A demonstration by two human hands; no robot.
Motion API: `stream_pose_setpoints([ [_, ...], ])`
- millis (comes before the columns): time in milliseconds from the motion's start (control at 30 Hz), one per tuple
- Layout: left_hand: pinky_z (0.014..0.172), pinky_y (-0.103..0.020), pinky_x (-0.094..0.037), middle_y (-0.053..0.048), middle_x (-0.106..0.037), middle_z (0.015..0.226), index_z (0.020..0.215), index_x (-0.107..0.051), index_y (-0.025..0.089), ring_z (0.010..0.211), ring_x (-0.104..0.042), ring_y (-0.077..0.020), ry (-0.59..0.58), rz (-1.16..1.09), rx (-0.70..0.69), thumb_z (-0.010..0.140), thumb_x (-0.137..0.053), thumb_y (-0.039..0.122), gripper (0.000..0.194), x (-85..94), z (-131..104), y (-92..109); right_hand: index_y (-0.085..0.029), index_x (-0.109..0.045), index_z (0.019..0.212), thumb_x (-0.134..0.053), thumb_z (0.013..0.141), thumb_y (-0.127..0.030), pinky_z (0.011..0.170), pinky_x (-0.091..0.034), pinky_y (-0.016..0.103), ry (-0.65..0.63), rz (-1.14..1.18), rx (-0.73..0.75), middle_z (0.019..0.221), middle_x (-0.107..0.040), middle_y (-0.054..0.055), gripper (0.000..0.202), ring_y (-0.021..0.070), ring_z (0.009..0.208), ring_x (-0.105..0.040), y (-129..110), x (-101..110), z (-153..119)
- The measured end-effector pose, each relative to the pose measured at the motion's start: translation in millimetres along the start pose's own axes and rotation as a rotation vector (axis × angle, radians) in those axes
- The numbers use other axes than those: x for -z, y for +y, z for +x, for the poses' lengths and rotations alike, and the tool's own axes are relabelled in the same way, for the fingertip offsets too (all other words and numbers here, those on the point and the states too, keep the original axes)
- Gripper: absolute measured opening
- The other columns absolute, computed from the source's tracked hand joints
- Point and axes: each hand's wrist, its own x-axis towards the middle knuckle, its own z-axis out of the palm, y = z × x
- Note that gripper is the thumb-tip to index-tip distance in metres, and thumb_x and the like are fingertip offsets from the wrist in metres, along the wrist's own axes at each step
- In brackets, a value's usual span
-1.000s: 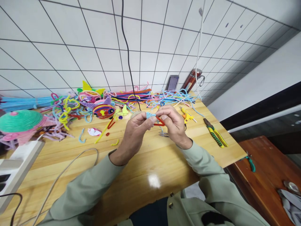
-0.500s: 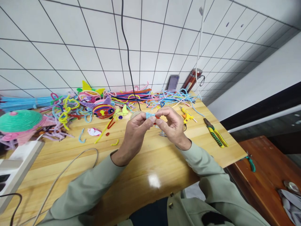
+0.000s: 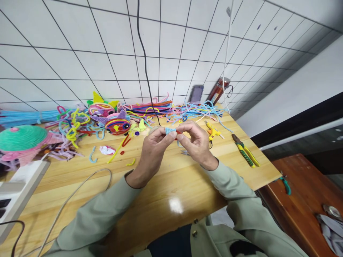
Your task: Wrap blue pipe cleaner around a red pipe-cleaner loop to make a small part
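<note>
Above the middle of the table my left hand (image 3: 155, 151) pinches a small light-blue piece of coiled pipe cleaner (image 3: 170, 131) between thumb and fingers. Just beside it, my right hand (image 3: 197, 144) is closed with thumb and forefinger on a red pipe cleaner (image 3: 178, 132) at the blue piece's right end. Whether the red and blue parts are joined is hidden by the fingertips. Small cutters (image 3: 184, 152) lie on the table just under my right hand. A fish made of coiled pipe cleaners (image 3: 118, 125) sits to the left, beyond my left hand.
Bundles of pipe cleaners (image 3: 198, 111) line the tiled wall. To the right lie a yellow glue gun (image 3: 213, 131) and combination pliers (image 3: 245, 151). At the left are a green and pink pipe-cleaner piece (image 3: 23, 139), a white power strip (image 3: 29, 189) and a cable (image 3: 72, 194).
Both hands stay almost in place, still pinching the blue and red pieces. The fingers have shifted only slightly, and the view has moved a little.
</note>
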Motion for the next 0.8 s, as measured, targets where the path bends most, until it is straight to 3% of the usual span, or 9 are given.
stream_pose_setpoints([
  [367, 0.081, -0.031, -0.055, 0.001, -0.073, 0.085, 0.091, -0.079, 0.023, 0.078, -0.062, -0.0155, 0.006, -0.091, 0.015, 0.075, -0.11, 0.056, 0.048, 0.2, 4.7, -4.7, -0.025, -0.079, 0.106, -0.075, 0.109, -0.035, 0.078, -0.061, 0.036, -0.021, -0.04, 0.003, 0.093, -0.078, 0.003, 0.011, 0.019, 0.084, -0.073, -1.7, 2.3, 1.9],
  [600, 0.075, -0.028, -0.051, 0.002, -0.073, 0.083, 0.091, -0.079, 0.023, 0.076, -0.06, -0.0135, 0.021, -0.127, 0.029, 0.076, -0.11, 0.053, 0.045, 2.0, 5.1, -8.1, -0.024, -0.079, 0.107, -0.075, 0.108, -0.029, 0.078, -0.061, 0.034, -0.025, -0.055, -0.008, 0.093, -0.078, 0.002, 0.007, 0.0179, 0.083, -0.073, -2.4, 2.0, 1.7],
  [800, 0.092, -0.033, -0.058, -0.001, -0.08, 0.091, 0.093, -0.078, 0.022, 0.091, -0.073, -0.0183, 0.021, -0.096, 0.03, 0.076, -0.11, 0.05, 0.046, 2.0, 5.3, -7.2, -0.024, -0.079, 0.105, -0.073, 0.108, -0.031, 0.08, -0.062, 0.035, -0.039, -0.09, -0.028, 0.093, -0.078, 0.003, 0.01, 0.0185, 0.084, -0.071, -1.2, 2.6, 2.5],
])
